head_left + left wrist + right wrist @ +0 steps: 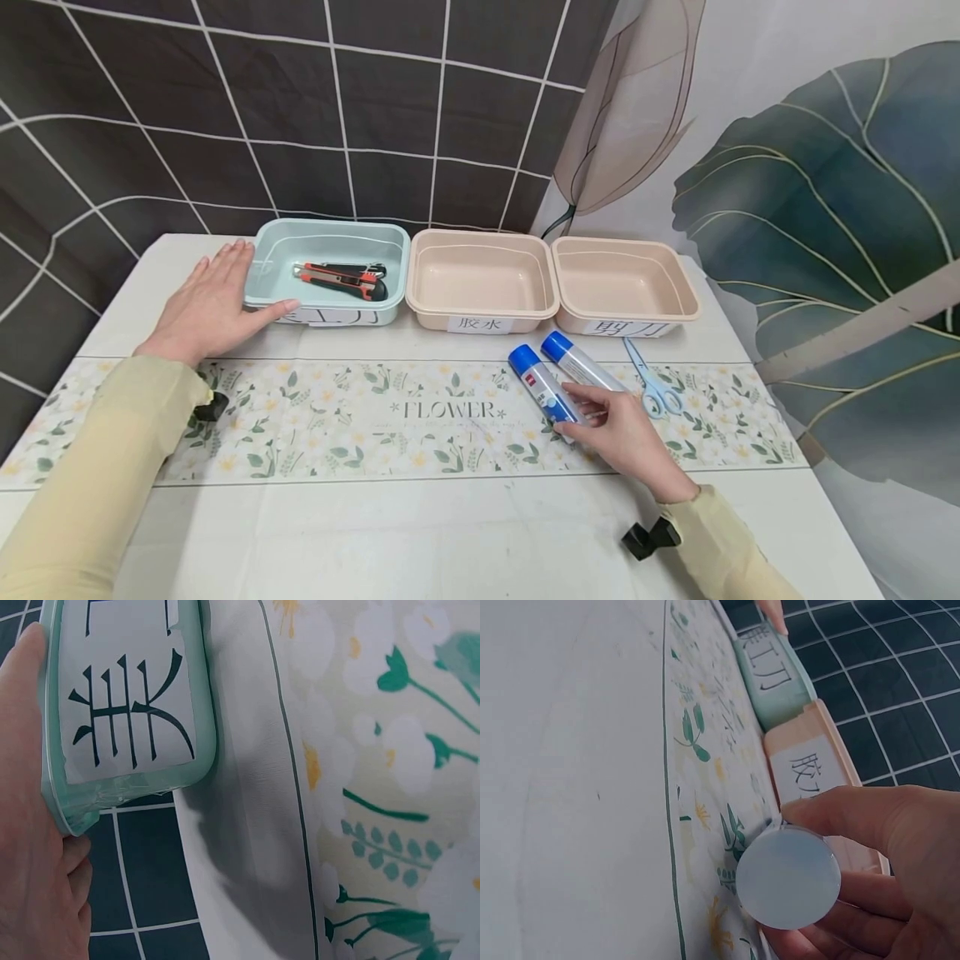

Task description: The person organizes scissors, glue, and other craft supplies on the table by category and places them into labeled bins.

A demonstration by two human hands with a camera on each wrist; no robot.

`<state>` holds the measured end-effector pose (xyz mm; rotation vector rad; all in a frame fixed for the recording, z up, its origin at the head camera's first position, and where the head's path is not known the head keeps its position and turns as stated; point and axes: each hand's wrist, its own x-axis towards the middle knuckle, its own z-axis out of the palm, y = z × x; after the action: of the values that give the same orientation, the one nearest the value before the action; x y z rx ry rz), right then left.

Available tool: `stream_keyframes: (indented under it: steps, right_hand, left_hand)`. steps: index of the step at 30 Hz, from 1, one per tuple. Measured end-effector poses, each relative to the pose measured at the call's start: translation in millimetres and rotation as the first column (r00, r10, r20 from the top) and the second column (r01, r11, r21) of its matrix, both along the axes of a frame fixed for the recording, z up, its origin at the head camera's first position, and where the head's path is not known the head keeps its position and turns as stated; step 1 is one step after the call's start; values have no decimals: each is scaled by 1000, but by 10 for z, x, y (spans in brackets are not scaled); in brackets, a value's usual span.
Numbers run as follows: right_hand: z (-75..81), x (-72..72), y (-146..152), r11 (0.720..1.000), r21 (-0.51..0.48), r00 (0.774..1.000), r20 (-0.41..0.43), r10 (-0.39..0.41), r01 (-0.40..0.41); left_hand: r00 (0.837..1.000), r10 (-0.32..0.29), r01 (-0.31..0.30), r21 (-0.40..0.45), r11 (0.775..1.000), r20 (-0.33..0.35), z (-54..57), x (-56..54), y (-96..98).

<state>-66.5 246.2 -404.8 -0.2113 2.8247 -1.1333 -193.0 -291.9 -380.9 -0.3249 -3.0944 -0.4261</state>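
My left hand (213,300) lies along the left side of a light-blue bin (330,313), fingers extended beside its rim and thumb across the front corner. Two red-and-black utility knives (341,280) lie inside that bin. My right hand (622,433) pinches the lower end of a blue-capped glue stick (551,392) between thumb and fingers. The glue stick's round pale base (788,877) faces the right wrist camera. Just beyond it lies a second glue stick (581,362), its lower end partly hidden by the hand. Blue-handled scissors (654,390) lie to the right of both.
A pink bin (480,320) with a paper label stands in the middle of the row, and another pink bin (626,317) stands at its right. A flower-printed band (315,425) runs across the white table (375,533). Dark tiled cloth (300,100) hangs behind.
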Motion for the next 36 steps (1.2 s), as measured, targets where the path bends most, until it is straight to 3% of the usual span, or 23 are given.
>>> stream_keyframes:
  steps: [7,16,27,36]
  right_hand:
    - [-1,16,-22,998,-55,999,-33,4,-6]
    - [29,-44,-184,984,-175,1000,-5,8,-9]
    - [23,-153,-276,975,-218,998,54,-29,40]
    - [86,-225,-381,964,-264,999,50,-14,27]
  left_hand:
    - [1000,-2,2,3,1000,-2,7,3,3]
    - [1000,1,-1,4,1000,-4,5,13,-1]
    - [1000,8,-7,3,1000,-3,-4,4,-2]
    - [1000,9,-9,1,1000,2,-2,4,4]
